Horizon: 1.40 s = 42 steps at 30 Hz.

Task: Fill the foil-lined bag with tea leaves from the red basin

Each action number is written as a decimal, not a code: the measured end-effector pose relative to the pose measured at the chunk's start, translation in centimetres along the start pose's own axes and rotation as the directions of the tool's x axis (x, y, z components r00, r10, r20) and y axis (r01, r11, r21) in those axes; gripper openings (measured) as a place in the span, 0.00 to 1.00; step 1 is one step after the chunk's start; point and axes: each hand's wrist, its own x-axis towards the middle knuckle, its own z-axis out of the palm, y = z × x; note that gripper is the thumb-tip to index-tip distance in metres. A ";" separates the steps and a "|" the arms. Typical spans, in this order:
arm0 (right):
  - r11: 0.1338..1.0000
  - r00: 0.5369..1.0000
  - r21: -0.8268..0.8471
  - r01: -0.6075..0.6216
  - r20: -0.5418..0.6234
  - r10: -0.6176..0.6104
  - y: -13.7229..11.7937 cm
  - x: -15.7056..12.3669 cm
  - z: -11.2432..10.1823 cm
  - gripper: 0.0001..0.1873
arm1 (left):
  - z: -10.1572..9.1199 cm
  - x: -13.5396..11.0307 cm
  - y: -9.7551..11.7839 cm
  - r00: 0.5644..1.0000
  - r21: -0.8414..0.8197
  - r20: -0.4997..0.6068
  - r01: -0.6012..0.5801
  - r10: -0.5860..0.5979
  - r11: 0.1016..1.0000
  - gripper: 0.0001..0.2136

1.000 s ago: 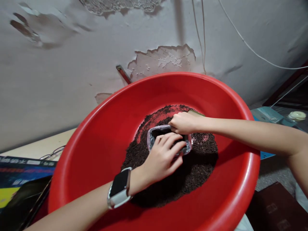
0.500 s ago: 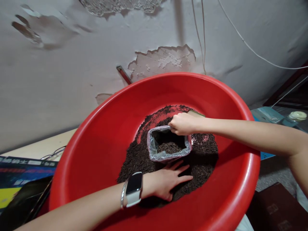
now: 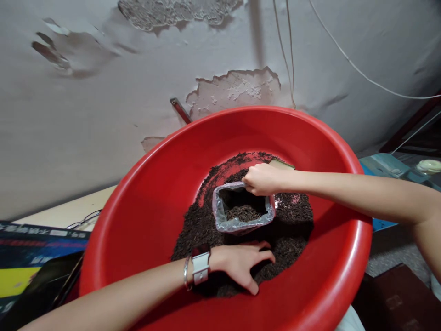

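A square container lined with a clear plastic bag stands in the dark, dry, tea-like leaves, with some of the same leaves inside it. My right hand is closed on its far right rim, gripping the bag's edge. In front of the container, my left hand is spread over the leaves, thumb apart and fingers bent down; some fingertips are hidden. A watch and a bracelet sit on the left wrist. A flat pale piece lies behind my right hand.
The big red basin surrounds both hands, its tall wall rising on every side. Behind it is a wall with peeling plaster and hanging cords. Printed packaging lies at left; a brown box is at lower right.
My left hand has rolled over from lying flat, its fingers bending and its thumb swinging out toward me. The right hand keeps its grip on the container. The view has shifted slightly.
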 end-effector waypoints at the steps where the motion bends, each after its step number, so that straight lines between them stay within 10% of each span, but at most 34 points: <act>1: 1.000 1.000 0.002 -0.001 -0.002 0.001 0.0 0.0 0.0 0.16 | 0.2 0.0 0.0 1.000 -0.007 -0.014 0.005 -0.005 1.000 0.36; 10: 1.000 1.000 0.009 0.012 -0.021 -0.012 0.1 0.1 0.2 0.15 | 2.2 0.9 -0.2 0.935 -0.217 -0.198 0.250 -0.293 0.944 0.45; 22: 1.000 0.999 0.012 0.019 -0.040 -0.019 0.1 0.2 0.6 0.15 | 1.7 0.8 -0.5 0.967 -0.210 -0.227 0.068 -0.117 0.975 0.35; 32: 1.000 1.000 0.000 0.016 -0.022 -0.016 0.1 0.1 0.4 0.15 | 2.0 0.6 0.9 0.978 0.263 -0.172 0.161 -0.119 0.951 0.17; 42: 1.000 1.000 0.004 0.012 -0.024 -0.012 0.0 0.1 0.3 0.14 | -0.9 -1.2 4.8 0.925 0.525 -0.333 0.018 0.186 0.851 0.14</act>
